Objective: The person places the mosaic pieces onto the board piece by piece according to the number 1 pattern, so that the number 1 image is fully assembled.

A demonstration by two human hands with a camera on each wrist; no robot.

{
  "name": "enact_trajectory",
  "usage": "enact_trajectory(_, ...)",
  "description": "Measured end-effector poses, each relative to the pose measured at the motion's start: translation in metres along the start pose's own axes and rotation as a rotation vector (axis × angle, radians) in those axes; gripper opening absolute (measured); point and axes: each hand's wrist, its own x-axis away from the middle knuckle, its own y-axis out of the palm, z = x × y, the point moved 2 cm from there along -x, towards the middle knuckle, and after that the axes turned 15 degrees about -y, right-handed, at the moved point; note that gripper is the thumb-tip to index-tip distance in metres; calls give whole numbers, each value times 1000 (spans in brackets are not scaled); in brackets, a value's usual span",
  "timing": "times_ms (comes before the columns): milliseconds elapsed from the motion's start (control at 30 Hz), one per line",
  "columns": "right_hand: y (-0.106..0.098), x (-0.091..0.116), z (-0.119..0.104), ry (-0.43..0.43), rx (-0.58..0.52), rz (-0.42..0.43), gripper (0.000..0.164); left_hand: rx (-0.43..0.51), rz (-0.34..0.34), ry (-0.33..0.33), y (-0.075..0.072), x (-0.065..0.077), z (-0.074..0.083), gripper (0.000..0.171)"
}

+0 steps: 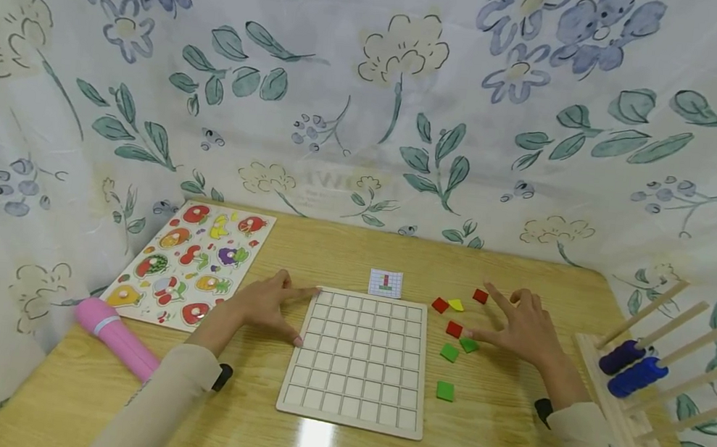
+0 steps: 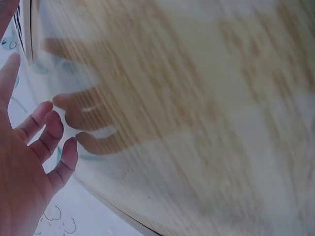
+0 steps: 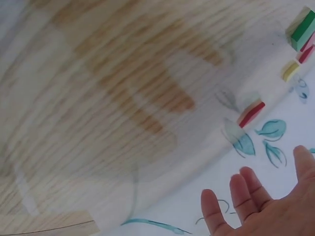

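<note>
A pale wooden grid board (image 1: 357,358) with square cells lies on the table. My left hand (image 1: 265,303) is at its left side, with the thumb and index fingertip touching the edge and the upper corner. To the board's right, my right hand (image 1: 521,328) is spread low over small loose tiles. Its thumb tip is by a red tile (image 1: 454,329) and a green tile (image 1: 468,345); whether it touches them I cannot tell. A second red tile (image 1: 480,295) lies near the index finger. Around them are a yellow piece (image 1: 456,304) and other red and green tiles.
A small grid card (image 1: 386,283) with a coloured figure lies behind the board. At left are a fruit puzzle board (image 1: 197,257) and a pink rod-like object (image 1: 117,336). On the right stands a wooden peg rack (image 1: 645,428) with blue spools (image 1: 634,376). A floral curtain backs the table.
</note>
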Motion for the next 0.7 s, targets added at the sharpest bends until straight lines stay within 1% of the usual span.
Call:
enact_trajectory(167,-1,1,5,10,9,-8,108,1,-17,14,0,-6,2,107)
enact_trajectory(233,-2,0,6,7,7,-9,107,3,-26,9,0,-7,2,107)
enact_trajectory(400,-1,-4,6,-21,-12,-3,103,-1,-32,-2,2,-8,1,108)
enact_trajectory(433,-1,-6,5,-27,-19,-2,101,-2,-27,5,2,-8,0,108)
enact_trajectory(533,1,-11,4,-50,-65,10,94,6,-19,14,4,-7,-1,107)
enact_trajectory(700,3,-19,1,-114,-151,37,78,13,-6,19,7,-6,-3,107)
